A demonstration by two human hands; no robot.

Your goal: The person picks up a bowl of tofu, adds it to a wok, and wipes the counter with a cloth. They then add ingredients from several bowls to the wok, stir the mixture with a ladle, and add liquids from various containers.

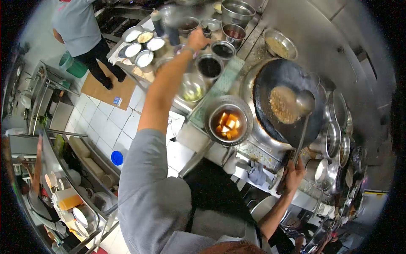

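My left hand (198, 39) reaches over the containers at the top, its fingers closed round the neck of a dark bottle (206, 32). My right hand (294, 174) grips the ladle handle at the lower right. The ladle (305, 101) rests in a black wok (270, 127), its bowl against a brown, chopped or minced food (282, 105). Left of the wok, a metal pot (209, 127) holds orange-brown cubes in dark liquid. Near my left hand stand bowls of dark sauce (209, 67) and a bowl with green pieces (192, 87).
Several bowls of white contents (144, 59) stand at the upper left. Another person (80, 29) stands beyond them on a brown mat (101, 89). Metal strainers (332, 139) hang or stack right of the wok. A shelf (84, 186) with containers is at the lower left.
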